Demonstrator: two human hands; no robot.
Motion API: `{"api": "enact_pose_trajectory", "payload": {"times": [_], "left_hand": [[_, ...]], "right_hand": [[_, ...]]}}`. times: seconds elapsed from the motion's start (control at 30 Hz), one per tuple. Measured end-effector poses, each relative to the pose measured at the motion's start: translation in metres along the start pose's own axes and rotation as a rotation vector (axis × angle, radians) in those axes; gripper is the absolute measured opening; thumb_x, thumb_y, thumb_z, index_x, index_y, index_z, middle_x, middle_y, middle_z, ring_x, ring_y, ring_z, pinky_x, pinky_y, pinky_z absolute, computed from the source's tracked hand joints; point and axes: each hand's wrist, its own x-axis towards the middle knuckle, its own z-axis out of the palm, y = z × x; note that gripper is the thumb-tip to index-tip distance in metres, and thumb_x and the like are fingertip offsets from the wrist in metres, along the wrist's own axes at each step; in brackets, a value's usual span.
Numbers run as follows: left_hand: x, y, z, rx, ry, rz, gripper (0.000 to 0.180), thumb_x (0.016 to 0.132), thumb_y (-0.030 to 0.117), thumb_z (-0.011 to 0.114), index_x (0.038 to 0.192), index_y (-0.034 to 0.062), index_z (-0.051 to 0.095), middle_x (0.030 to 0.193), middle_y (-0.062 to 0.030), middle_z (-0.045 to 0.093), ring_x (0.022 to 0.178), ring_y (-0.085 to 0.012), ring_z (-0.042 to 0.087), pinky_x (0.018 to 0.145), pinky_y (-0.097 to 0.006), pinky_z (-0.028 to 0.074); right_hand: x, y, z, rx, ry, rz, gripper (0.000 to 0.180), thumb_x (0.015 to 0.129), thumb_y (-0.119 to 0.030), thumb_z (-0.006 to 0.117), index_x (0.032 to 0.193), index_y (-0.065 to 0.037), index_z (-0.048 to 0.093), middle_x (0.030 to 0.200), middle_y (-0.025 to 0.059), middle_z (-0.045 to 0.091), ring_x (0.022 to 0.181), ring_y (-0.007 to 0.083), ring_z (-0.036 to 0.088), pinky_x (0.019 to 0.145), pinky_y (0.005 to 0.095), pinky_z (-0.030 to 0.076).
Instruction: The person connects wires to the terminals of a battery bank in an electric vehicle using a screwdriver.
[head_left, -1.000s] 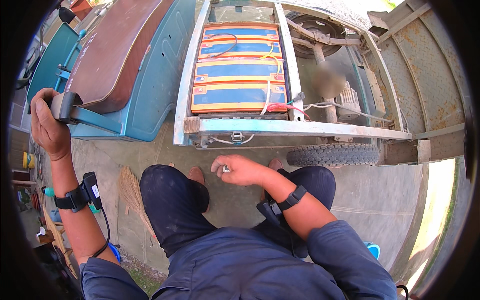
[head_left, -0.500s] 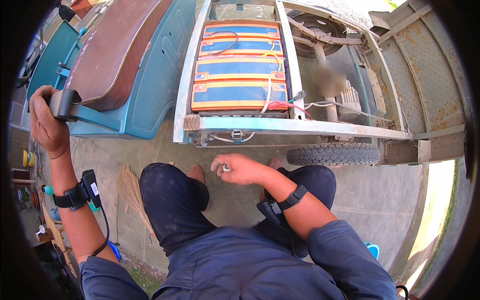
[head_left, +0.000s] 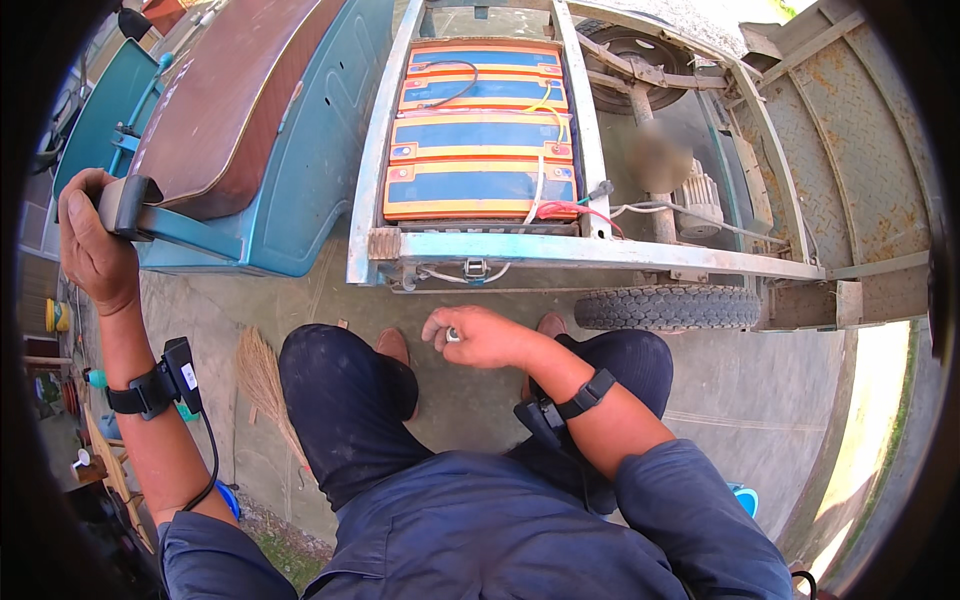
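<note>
At the far left, my left hand (head_left: 95,240) is closed round the end of an armrest (head_left: 190,228) with a dark tip. The armrest belongs to a blue-green seat (head_left: 325,130) with a brown cushion (head_left: 215,110). My right hand (head_left: 488,338) is a loose fist above my knees. A small round metal end (head_left: 453,335) shows at its fingers; what it belongs to is hidden. In front of that hand is a vehicle's metal frame (head_left: 510,247) holding several orange and blue batteries (head_left: 480,185), wired together.
On the right are a tyre (head_left: 668,308), a motor (head_left: 700,200) on the axle and a rusty cargo bed (head_left: 850,150). A red and a white cable (head_left: 575,210) lie over the frame's near corner. A straw broom (head_left: 262,375) rests beside my left knee.
</note>
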Motion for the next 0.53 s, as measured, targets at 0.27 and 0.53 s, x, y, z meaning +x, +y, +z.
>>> {"api": "enact_pose_trajectory", "payload": {"times": [0.27, 0.53], "left_hand": [[0.0004, 0.0002, -0.0002, 0.002, -0.009, 0.009, 0.043, 0.109, 0.028, 0.03, 0.107, 0.0034, 0.064, 0.096, -0.0079, 0.062, 0.088, -0.0192, 0.058, 0.085, -0.03, 0.046], [0.0001, -0.0042, -0.001, -0.008, -0.017, 0.014, 0.042, 0.109, 0.029, 0.03, 0.108, 0.0034, 0.064, 0.097, -0.0081, 0.062, 0.09, -0.0194, 0.057, 0.086, -0.03, 0.045]], "right_hand": [[-0.0002, 0.0009, 0.0008, -0.006, 0.008, -0.011, 0.033, 0.079, -0.008, 0.061, 0.111, -0.001, 0.062, 0.094, 0.0119, 0.068, 0.091, 0.0293, 0.066, 0.081, 0.0391, 0.052], [0.0001, 0.0024, 0.0009, -0.007, 0.01, -0.008, 0.034, 0.078, -0.008, 0.061, 0.111, -0.001, 0.063, 0.095, 0.0126, 0.068, 0.091, 0.0291, 0.066, 0.081, 0.0395, 0.052]]}}
